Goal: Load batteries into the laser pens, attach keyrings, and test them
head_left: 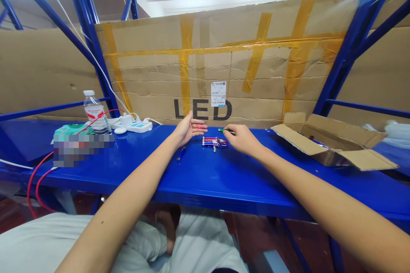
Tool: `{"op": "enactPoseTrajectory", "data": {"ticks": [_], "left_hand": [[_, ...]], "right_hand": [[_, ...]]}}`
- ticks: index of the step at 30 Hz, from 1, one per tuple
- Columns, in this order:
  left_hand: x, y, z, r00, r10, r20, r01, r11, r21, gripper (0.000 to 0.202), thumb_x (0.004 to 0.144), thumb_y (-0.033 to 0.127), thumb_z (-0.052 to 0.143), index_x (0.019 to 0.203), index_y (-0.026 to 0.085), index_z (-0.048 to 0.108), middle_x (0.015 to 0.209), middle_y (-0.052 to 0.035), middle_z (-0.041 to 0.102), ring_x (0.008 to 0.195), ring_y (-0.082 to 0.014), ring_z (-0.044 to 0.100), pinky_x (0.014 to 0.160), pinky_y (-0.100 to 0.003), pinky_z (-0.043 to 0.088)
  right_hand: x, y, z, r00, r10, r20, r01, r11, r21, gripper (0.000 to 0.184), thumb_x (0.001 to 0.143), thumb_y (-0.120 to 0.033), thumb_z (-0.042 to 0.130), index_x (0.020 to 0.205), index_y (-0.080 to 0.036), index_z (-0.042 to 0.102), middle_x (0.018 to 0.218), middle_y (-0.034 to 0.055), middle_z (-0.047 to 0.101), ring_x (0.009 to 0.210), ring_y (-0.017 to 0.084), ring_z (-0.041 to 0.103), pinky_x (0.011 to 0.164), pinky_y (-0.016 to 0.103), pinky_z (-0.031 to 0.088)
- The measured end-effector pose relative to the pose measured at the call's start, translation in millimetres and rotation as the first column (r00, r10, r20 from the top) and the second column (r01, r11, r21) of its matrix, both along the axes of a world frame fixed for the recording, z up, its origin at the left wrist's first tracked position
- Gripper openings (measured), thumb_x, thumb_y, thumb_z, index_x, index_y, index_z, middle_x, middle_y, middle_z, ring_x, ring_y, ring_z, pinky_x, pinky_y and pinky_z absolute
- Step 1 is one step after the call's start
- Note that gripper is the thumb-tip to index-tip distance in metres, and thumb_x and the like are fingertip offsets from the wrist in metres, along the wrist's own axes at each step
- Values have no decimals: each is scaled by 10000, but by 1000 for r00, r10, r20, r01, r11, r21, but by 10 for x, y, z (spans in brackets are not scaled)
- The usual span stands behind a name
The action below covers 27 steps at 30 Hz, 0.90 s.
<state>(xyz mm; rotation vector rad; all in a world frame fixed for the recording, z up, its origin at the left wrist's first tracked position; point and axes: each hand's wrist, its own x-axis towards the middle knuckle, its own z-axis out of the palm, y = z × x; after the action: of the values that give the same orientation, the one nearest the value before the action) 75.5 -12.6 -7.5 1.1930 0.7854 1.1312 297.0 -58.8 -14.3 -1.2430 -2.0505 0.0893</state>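
My left hand (188,129) hovers over the blue shelf (208,175), fingers held out, with a small red item resting on them. My right hand (241,137) is curled, its fingertips pinching a small green pen-like item (222,130). Between the two hands lies a row of several small red, purple and blue pen-like items (214,142). A single blue one (181,153) lies apart, just below my left wrist.
An open cardboard box (333,143) sits at the right. A water bottle (95,113), white power strip (134,125), green packet (72,129) and red cables (40,175) are at the left. A taped cardboard wall marked LED (224,59) backs the shelf.
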Motion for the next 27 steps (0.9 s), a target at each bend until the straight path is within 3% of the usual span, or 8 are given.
{"op": "enactPoseTrajectory", "data": {"ticks": [7,27], "left_hand": [[3,23,-6,996,12,89,-9,1000,-29,635,958,559,285,1014,38,644,862,-214,712,833,-261,706,804,-361,542],[-9,19,1,997,-14,80,17,999,-39,669,954,573,264,1045,28,641,935,-242,709,874,-274,707,825,-370,547]], "right_hand": [[-19,-25,8,998,24,54,-22,999,-30,265,860,-226,472,832,-163,728,811,67,738,702,168,611,617,254,387],[-4,-33,18,995,84,47,-84,996,-12,304,881,-247,448,816,-165,734,799,59,735,700,173,613,641,263,405]]}}
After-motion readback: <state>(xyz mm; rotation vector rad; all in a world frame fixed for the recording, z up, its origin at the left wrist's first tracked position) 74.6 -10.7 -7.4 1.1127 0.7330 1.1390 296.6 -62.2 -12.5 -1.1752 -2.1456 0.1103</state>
